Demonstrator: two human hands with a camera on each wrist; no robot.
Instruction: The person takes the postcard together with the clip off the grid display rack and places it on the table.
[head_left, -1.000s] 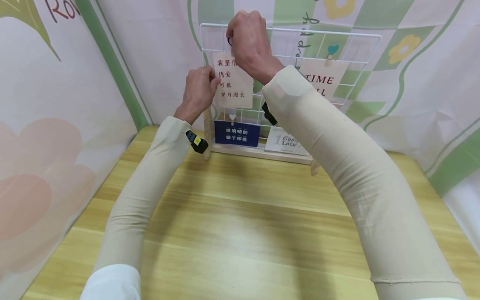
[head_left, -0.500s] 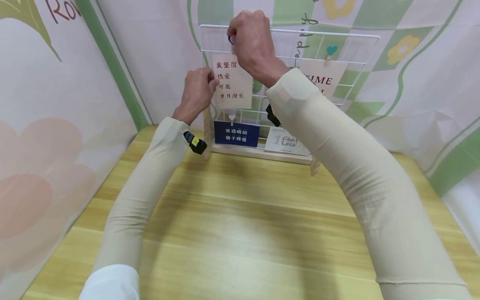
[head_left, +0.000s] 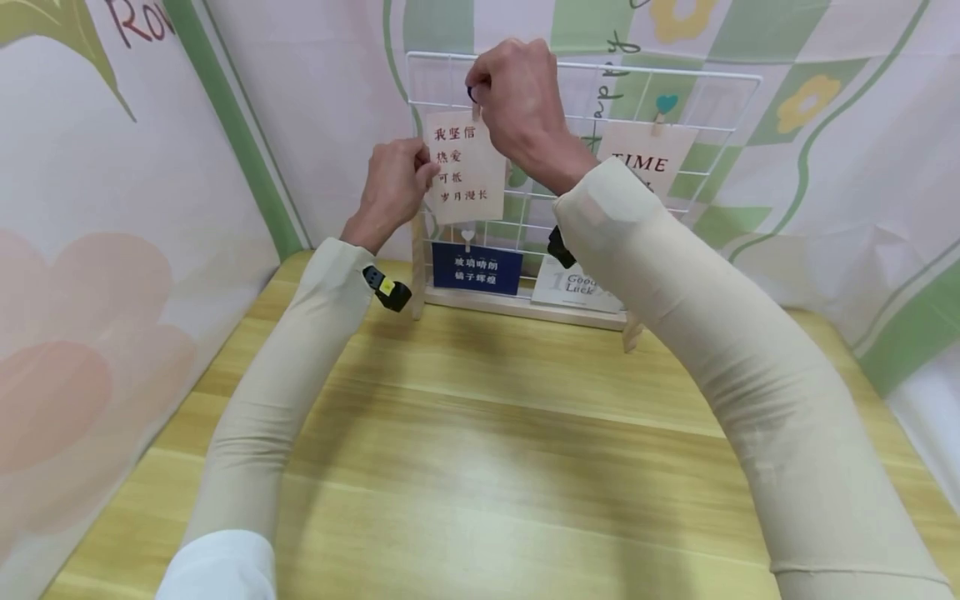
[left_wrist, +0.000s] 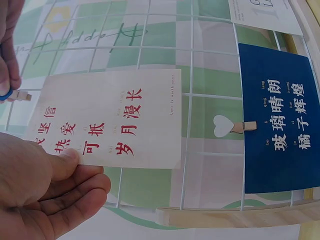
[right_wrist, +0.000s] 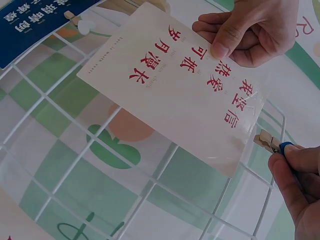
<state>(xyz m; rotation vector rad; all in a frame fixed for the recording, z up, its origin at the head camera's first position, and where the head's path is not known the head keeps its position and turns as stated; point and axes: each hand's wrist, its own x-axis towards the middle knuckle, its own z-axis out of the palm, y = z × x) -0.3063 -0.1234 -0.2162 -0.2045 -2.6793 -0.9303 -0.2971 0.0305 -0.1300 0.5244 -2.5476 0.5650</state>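
A cream card (head_left: 465, 171) with red characters is held flat against a white wire grid (head_left: 675, 73). My left hand (head_left: 393, 183) pinches the card's left edge between thumb and fingers (left_wrist: 60, 165). My right hand (head_left: 517, 100) pinches a small wooden clothespin (right_wrist: 270, 141) with a blue top. The pin's tip lies at the card's top edge (left_wrist: 17, 95). I cannot tell whether the pin bites the card. The right hand hides part of the grid's upper wires.
On the grid hang a blue card (head_left: 476, 268) under a white heart pin (left_wrist: 232, 126) and a "TIME" card (head_left: 645, 154). A "Good Luck" card (head_left: 573, 283) leans at the wooden base (head_left: 525, 307). The wooden table (head_left: 487, 433) has patterned cloth walls round it.
My right hand has come down a little on the grid, bringing the clothespin to the card's top edge. The left hand keeps its pinch on the card.
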